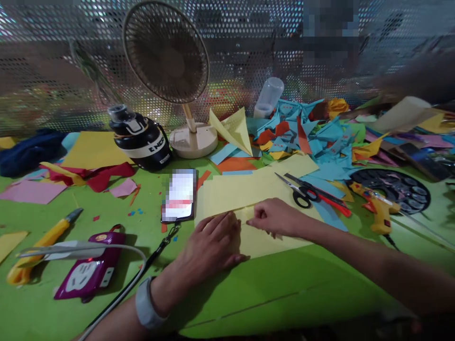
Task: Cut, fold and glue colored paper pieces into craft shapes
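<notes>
Pale yellow paper [234, 192] lies on the green table, its front part under both of my hands. Resting on its left side, my left hand [209, 244] has its fingers stretched out flat and the thumb apart. My right hand [277, 217] is curled closed on the paper, a short gap from the left fingertips. Whatever its fingers may hold is hidden. Black-handled scissors [303, 195] lie just beyond the right hand, beside a red and black cutter knife [336, 203]. Past the left hand is a phone [180, 196] with a lit screen.
A fan [194, 142] and a black jug [145, 147] stand at the back. Crumpled blue paper [298, 123] is piled behind the sheets. A yellow glue gun [380, 213] lies right, near a round black tray [423, 194]. Left are yellow pliers [50, 237] and a purple power strip [92, 265] with cables.
</notes>
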Action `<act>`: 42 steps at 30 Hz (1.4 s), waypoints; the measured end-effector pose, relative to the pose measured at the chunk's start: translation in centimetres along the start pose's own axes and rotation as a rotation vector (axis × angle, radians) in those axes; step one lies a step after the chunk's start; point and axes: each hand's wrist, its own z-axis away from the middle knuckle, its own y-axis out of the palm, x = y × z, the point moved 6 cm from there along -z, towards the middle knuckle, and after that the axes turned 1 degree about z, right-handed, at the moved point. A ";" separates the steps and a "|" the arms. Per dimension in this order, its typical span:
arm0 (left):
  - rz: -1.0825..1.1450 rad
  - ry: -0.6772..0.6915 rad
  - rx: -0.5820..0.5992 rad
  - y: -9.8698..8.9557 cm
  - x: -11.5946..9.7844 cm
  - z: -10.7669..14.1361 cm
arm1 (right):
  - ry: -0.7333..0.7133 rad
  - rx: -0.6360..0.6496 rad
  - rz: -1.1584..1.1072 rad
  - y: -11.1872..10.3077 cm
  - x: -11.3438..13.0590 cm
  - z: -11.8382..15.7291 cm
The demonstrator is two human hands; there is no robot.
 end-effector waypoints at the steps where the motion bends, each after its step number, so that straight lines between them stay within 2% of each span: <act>1: -0.004 0.004 -0.013 0.0 0.0 0.0 | 0.073 0.092 -0.092 0.6 -0.2 -0.4; 3: -0.010 0.014 -0.029 0.0 -0.1 0.0 | 0.142 0.198 -0.234 1.7 -0.3 -1.1; 7: -0.025 0.038 -0.031 -0.2 -0.2 -0.1 | 0.148 0.282 -0.398 2.7 -0.9 -1.7; 15: -0.027 0.043 -0.017 -0.1 0.1 0.4 | 0.146 0.325 -0.488 2.2 -2.3 -1.3; 22: 0.019 0.093 0.002 -1.0 0.2 0.8 | 0.205 0.224 -0.516 1.0 -3.2 -0.2; 27: 0.111 0.071 -0.032 -3.0 0.4 0.3 | 0.109 -0.001 -0.503 0.1 -3.3 -0.2; 31: 0.174 -0.097 -0.145 -4.1 2.1 -1.4 | 0.029 0.001 -0.391 0.4 -2.7 -0.5; 32: 0.204 -0.153 -0.137 -3.9 2.7 -1.9 | 0.023 0.012 -0.386 0.3 -2.6 -0.5; 34: 0.311 -0.240 -0.097 -3.3 3.4 -2.8 | 0.018 0.036 -0.423 -0.1 -2.4 -0.5; 37: 0.505 -0.283 0.003 -2.2 3.5 -4.0 | -0.005 0.078 -0.518 -0.8 -2.2 -0.2; 42: 0.532 -0.391 0.167 -0.9 3.5 -4.8 | 0.009 0.065 -0.510 -0.5 -2.9 0.1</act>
